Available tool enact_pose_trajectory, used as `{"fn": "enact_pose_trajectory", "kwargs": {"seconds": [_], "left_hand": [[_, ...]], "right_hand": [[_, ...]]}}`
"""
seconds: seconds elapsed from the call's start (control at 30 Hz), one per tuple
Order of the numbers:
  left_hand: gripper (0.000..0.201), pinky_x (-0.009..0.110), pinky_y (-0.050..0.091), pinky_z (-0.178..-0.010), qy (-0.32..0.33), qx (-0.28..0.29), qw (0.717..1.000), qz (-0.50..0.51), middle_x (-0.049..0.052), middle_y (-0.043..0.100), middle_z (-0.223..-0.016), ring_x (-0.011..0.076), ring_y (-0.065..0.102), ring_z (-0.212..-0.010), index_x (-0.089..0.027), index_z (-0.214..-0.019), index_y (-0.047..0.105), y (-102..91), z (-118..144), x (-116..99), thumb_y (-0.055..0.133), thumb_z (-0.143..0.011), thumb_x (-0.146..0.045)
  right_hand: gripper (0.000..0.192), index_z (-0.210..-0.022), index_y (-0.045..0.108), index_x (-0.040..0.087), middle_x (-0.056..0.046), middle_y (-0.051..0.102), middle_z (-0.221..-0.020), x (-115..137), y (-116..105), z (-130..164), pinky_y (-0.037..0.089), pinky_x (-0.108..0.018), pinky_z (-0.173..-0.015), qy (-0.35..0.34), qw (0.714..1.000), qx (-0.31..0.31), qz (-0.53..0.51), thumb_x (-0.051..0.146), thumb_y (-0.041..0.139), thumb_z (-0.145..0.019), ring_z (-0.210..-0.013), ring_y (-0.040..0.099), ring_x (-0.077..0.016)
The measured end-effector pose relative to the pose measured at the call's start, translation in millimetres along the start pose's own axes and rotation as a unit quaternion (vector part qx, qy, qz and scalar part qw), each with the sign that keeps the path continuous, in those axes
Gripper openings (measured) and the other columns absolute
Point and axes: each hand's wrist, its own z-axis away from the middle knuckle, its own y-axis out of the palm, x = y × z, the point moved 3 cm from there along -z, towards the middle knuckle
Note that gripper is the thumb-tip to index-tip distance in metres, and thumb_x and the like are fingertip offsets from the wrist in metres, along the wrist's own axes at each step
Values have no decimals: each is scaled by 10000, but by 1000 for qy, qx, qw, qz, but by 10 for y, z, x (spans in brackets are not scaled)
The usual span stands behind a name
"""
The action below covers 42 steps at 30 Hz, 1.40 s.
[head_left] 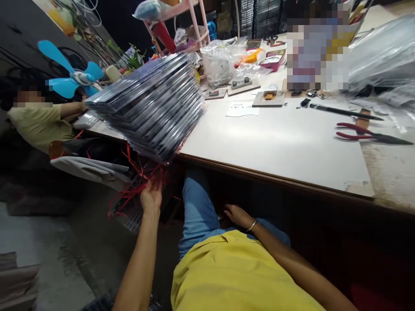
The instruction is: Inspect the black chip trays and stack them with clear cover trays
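Below the table's left front edge, my left hand (151, 198) is raised palm up, its fingers closed among strands of red string (138, 188). The strands trail over a dark bundle of clear plastic pieces (131, 220) low beside my leg. Just above that hand, a tall leaning stack of clear and dark plastic trays (155, 101) stands at the table's corner. My right hand (239, 216), with a bangle at the wrist, rests on my lap under the table edge. Its fingers are loosely bent and apart, and nothing shows in them.
On the white tabletop (275, 142) lie red-handled pliers (363, 133), a black pen-like tool (343, 110), a paper note (242, 109) and small metal fixtures (269, 98). Plastic bags (385, 56) cover the right side. A blue fan (78, 77) and another person (39, 123) are at left.
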Motion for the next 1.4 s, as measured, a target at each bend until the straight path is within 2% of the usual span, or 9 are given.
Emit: {"fn": "enact_pose_trajectory", "kwargs": {"seconds": [0.1,0.2,0.43,0.7,0.97,1.1,1.2,1.3,1.4], "left_hand": [[251,307,459,-972,9,3,1000,-7,82,665,-1051,164,589,-1081,-166,-763,631,-222,-1,-176,412,-878,-129],[218,342,458,-984,-1,15,1000,-18,105,673,-1039,188,604,-1061,-157,-787,648,-259,-62,-196,442,-856,-140],[266,290,453,-976,0,14,1000,-22,62,672,-1019,141,604,-1036,-194,-769,622,-116,-263,-177,382,-883,-184],[264,366,425,-1010,-18,22,999,-34,44,688,-936,157,604,-1022,-176,-781,622,63,-234,-163,381,-888,-187],[289,351,341,-1081,-20,32,997,-61,20,692,-1051,152,531,-1168,-181,-799,578,-260,-177,-174,318,-915,-231],[196,363,323,-1085,-31,76,990,-111,90,581,-1280,194,463,-1249,-123,-897,536,-310,-191,-120,418,-897,-279],[269,371,332,-1073,-31,121,980,-155,178,411,-1423,225,432,-1274,-63,-988,474,-271,-203,-85,488,-871,-305],[262,387,345,-1067,-19,130,969,-208,172,289,-1492,245,357,-1321,-69,-1044,415,-252,-222,-123,378,-907,-290],[220,384,344,-1069,-5,102,963,-250,134,328,-1479,258,340,-1324,-97,-1008,399,-311,-225,-247,337,-906,-282]], "right_hand": [[269,-1091,591,135,-67,634,-1041,38,16,-11,491,-422,-868,-15,999,30,28,332,507,-929,-960,612,-188],[275,-1100,584,136,-64,632,-1027,27,38,21,494,-418,-856,-10,997,42,60,337,509,-927,-940,614,-186],[287,-1113,581,142,-67,627,-1041,-75,-5,208,490,-421,-860,20,996,33,78,347,506,-927,-950,609,-190],[280,-1106,583,141,-66,627,-1039,-46,-37,211,501,-409,-845,27,994,30,100,342,510,-926,-936,613,-183],[293,-1128,572,145,-68,622,-1043,-68,22,255,503,-413,-836,44,987,55,147,347,510,-925,-931,611,-187],[296,-1126,570,144,-68,621,-1040,-135,36,343,502,-415,-833,80,985,37,149,352,509,-924,-926,611,-188],[301,-1127,570,145,-69,619,-1049,-161,45,384,498,-418,-839,101,984,25,146,357,512,-922,-935,608,-190],[299,-1121,573,145,-67,621,-1040,-163,25,380,506,-407,-822,107,984,23,142,359,515,-920,-919,612,-185],[300,-1125,571,147,-67,620,-1043,-143,-5,335,509,-402,-816,98,985,29,139,359,514,-921,-914,612,-183]]}}
